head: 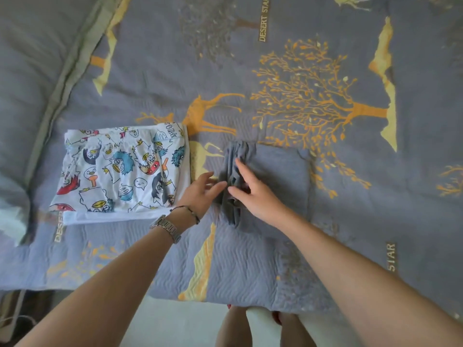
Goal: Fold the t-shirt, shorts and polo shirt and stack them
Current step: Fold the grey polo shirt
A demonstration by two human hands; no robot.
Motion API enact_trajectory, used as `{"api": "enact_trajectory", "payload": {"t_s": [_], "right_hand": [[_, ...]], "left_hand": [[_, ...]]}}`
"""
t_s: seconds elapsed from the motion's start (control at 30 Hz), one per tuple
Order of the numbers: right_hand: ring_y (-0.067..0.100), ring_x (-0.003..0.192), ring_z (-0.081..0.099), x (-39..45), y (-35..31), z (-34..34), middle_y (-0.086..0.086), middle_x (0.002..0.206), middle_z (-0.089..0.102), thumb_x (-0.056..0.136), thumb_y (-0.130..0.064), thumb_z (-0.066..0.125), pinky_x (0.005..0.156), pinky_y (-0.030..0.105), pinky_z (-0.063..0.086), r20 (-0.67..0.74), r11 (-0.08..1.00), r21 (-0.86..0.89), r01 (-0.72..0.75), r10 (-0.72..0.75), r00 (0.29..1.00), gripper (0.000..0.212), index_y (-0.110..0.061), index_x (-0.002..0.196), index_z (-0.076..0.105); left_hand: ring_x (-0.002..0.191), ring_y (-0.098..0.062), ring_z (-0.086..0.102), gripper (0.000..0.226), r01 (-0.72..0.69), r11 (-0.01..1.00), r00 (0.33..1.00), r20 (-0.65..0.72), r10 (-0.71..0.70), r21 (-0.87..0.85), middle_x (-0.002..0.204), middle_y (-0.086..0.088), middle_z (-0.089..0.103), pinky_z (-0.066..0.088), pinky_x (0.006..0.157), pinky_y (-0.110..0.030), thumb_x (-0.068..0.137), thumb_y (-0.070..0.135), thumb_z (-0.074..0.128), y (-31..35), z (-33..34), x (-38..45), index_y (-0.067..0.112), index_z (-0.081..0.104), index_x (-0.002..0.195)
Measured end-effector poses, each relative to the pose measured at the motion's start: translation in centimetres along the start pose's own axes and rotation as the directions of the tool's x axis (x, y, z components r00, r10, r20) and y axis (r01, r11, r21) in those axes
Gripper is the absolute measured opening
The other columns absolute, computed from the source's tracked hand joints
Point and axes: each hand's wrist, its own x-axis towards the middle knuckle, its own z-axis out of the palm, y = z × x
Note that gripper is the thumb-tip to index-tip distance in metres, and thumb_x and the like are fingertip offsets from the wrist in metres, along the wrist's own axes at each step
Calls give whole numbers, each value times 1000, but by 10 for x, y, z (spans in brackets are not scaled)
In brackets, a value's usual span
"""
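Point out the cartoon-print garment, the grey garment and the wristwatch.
cartoon-print garment (120, 169): head view, middle of its folded printed face.
grey garment (278, 176): head view, flat folded part right of the hands.
wristwatch (166, 227): head view, metal band on the left wrist.

Both hands (200, 190) (253, 189) on folded grey garment (275, 176)

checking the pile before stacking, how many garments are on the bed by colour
White garment with cartoon print, folded: 1
Grey garment, folded, with the left hand and right hand on its bunched edge: 1
Total: 2
A third garment is not in view on the bedspread.
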Motion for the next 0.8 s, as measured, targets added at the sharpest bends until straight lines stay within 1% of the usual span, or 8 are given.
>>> {"api": "enact_trajectory", "payload": {"t_s": [0.07,0.2,0.27,0.37,0.47,0.63,0.7,0.8], "right_hand": [[2,104,59,-13,13,-15,10,131,55,91,-12,56,93,23,45,-218,953,289,95,-31,975,46,-26,133,42],[1,97,55,-30,64,-56,-2,111,59,79,-9,69,86,28,42,-621,970,237,53,110,776,36,-26,108,55],[9,102,55,-37,82,-68,1,118,54,73,-14,75,87,25,44,-592,978,209,-13,137,795,46,-32,109,52],[-3,95,58,-41,94,-74,4,115,53,71,0,74,81,15,46,-391,964,261,40,68,918,55,-26,111,48],[20,113,55,-40,98,-76,4,124,53,68,-12,71,95,38,46,-307,968,239,76,1,952,57,-44,109,47],[17,118,53,-36,100,-83,-8,122,57,62,-13,67,104,49,40,-309,984,151,90,-40,950,57,-49,104,55],[16,119,52,-40,99,-87,-5,124,57,60,-17,67,105,48,39,-289,985,143,98,-54,956,59,-50,106,55],[15,121,51,-49,89,-94,-2,125,55,59,-19,66,106,46,39,-256,985,127,114,-78,963,58,-46,110,55]], "left_hand": [[112,-13,48,65,19,996,999,40,-15,-86,135,-7,49,36,88,-23,88,35,57,3,4,2,13,30,142],[122,-20,47,109,80,975,996,51,-70,-209,131,-7,50,38,103,-32,61,61,72,8,10,14,18,18,144],[123,-22,47,129,121,956,992,55,-110,-269,128,-5,48,39,106,-40,42,70,74,15,13,20,24,13,145],[128,-25,41,116,112,959,993,52,-102,-259,139,-9,38,38,106,-36,61,43,82,23,26,29,23,6,146],[113,-25,50,92,-41,990,999,-23,38,-138,116,-2,46,43,87,-24,75,16,74,27,33,27,16,13,143],[98,-30,56,58,-271,963,959,-85,271,8,109,-4,44,53,81,-51,78,1,67,27,37,12,32,32,112],[95,-28,56,51,-291,955,950,-99,296,59,111,-4,49,50,84,-45,80,1,64,35,40,1,40,41,103],[98,-18,48,38,-236,961,958,-134,255,141,119,-9,53,37,84,-24,81,-2,61,48,41,-20,19,58,113]]}}
